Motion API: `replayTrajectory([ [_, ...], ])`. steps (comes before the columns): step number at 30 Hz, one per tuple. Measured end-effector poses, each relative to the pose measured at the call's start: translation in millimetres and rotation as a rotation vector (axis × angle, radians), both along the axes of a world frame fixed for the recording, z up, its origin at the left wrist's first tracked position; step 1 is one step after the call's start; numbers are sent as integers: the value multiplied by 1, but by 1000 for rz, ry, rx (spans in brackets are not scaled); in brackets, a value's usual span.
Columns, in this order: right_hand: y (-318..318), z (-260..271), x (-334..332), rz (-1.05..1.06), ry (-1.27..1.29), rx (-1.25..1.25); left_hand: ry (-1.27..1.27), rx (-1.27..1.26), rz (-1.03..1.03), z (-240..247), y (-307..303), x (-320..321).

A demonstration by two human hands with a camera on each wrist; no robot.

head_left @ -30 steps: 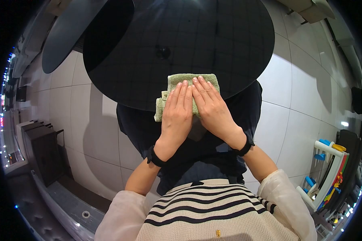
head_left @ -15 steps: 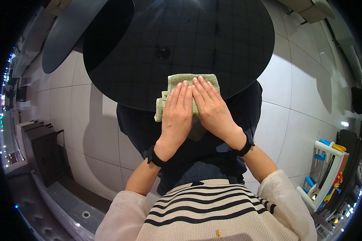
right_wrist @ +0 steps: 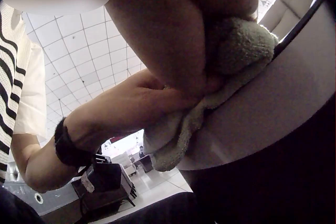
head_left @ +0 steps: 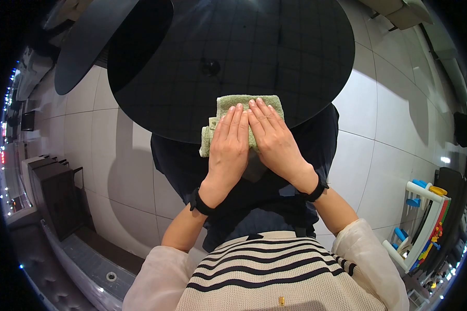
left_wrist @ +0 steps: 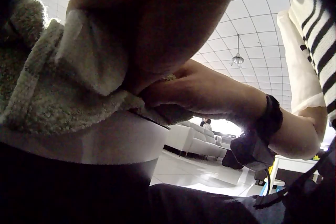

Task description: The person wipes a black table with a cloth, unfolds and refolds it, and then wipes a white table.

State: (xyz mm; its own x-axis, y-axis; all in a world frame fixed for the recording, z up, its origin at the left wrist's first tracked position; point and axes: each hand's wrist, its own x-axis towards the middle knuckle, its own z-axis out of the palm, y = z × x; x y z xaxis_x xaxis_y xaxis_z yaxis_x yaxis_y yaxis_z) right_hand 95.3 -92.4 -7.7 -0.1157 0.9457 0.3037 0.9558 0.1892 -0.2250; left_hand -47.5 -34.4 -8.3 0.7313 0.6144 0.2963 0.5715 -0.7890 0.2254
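A folded light-green towel [head_left: 249, 99] lies at the near edge of a round black table [head_left: 244, 46]. On top of it rests my left hand [head_left: 228, 142], its fingers straight and together. Beside it my right hand [head_left: 273, 137] also lies flat on the towel, fingers extended and pointing away from me. The fingertips of both hands come close together near the towel's middle. In the left wrist view the towel [left_wrist: 37, 87] hangs in thick folds at the table edge, a pale label-like flap [left_wrist: 92, 56] against it. The right wrist view shows the towel [right_wrist: 244, 45] bunched under the palm.
A second dark tabletop [head_left: 88, 46] stands at the upper left. To the left is a dark cabinet [head_left: 54, 194]; at the lower right, a white rack [head_left: 420, 225] with colourful toy parts. Pale tiles [head_left: 353, 166] cover the floor.
Both hands and the towel stay in place. At the far upper left a dark shape has appeared behind the second tabletop.
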Motion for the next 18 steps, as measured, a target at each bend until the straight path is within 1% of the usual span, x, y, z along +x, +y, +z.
replayTrajectory([
  [10,-1,-5,-3,-22,53,-10,-15,12,-20,1,2,-1],
  [13,-3,-4,-3,-27,67,-20,-57,-79,-24,-2,0,-2],
  [18,-3,-3,-3,-23,76,-22,-42,-67,-24,-4,0,-2],
])
